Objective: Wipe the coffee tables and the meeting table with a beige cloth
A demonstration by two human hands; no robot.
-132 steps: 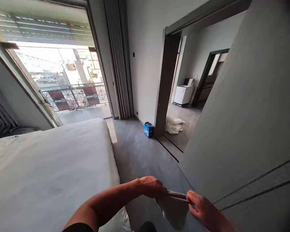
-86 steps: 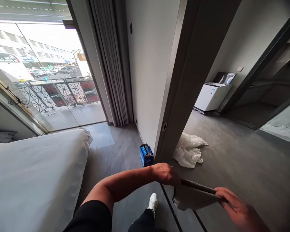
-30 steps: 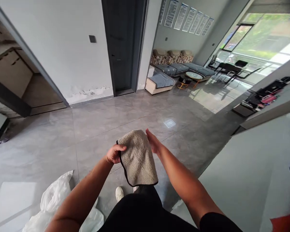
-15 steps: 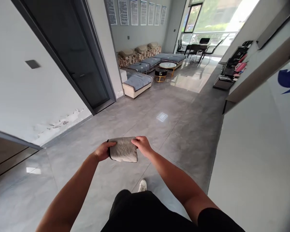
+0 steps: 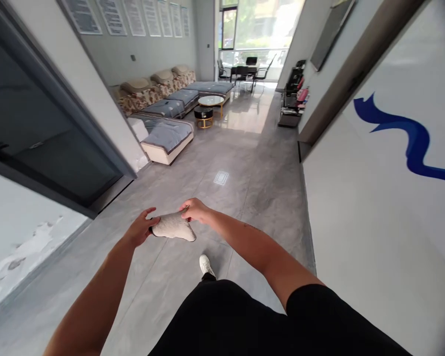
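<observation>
Grey tile floor (image 5: 141, 296): polished, running ahead down a long room, with a small square of light (image 5: 221, 178) lying on it.

White partition (image 5: 374, 237): along the right side, marked with a blue wave (image 5: 404, 133).

Dark door (image 5: 48, 123): on the left, above a patch of peeling wall plaster (image 5: 25, 247).

Far end: a floral sofa (image 5: 159, 94) with blue-grey cushions, a round glass table (image 5: 210, 101), and chairs (image 5: 241, 71) before a bright window (image 5: 252, 34).

Towel: a folded terry towel (image 5: 174, 227), grey-beige, hangs in the air between the hands, above the floor and ahead of the person's body.

Left hand (image 5: 139, 227): grasping the towel's near end, fingers partly spread.

Right hand (image 5: 196, 210): pinching its upper edge.

Feet: one white sneaker (image 5: 205, 265) shows on the floor below the towel.
</observation>
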